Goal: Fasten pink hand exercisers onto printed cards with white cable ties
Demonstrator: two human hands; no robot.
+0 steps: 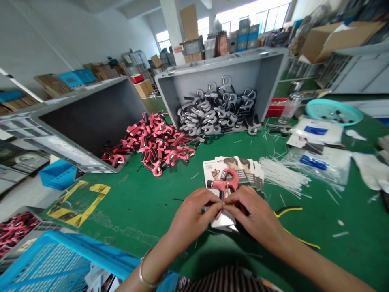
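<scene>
Over the green table (136,219), the left hand (190,215) and right hand (255,213) pinch 1 pink hand grip (226,184) by its lower end, fingertips nearly meeting. Its handles point down toward the person, its black knob points left, above a stack of printed cards (234,170). Beyond lie 1 pink heap (154,142) and 1 grey heap (212,113) of grips.
</scene>
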